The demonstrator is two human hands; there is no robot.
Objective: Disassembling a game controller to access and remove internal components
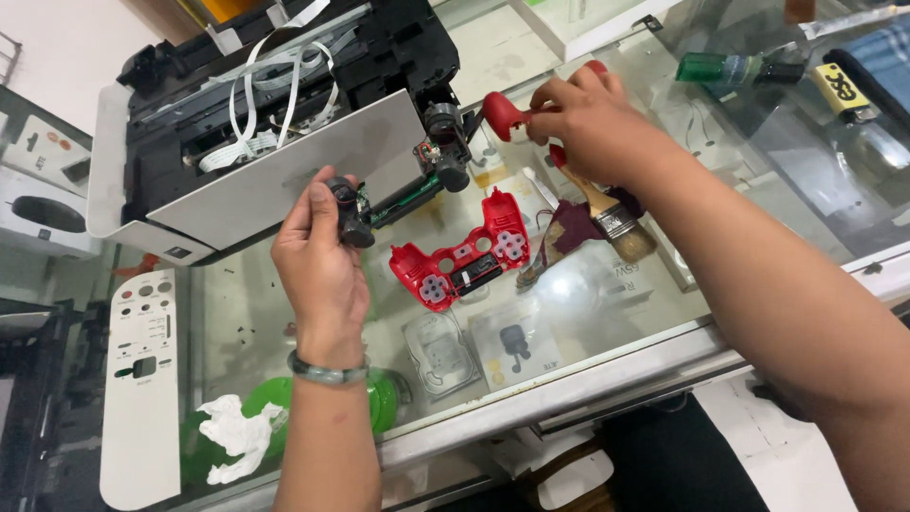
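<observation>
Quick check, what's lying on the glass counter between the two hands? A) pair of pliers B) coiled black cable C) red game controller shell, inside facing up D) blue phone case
C: a red controller shell lies on the glass counter, button pads showing, between the left hand, which grips the controller's circuit board, and the right hand, which holds a red shell piece.

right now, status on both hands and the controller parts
Left hand grips controller board. Right hand holds red shell piece. Other red shell on glass counter, brush beside.
</observation>
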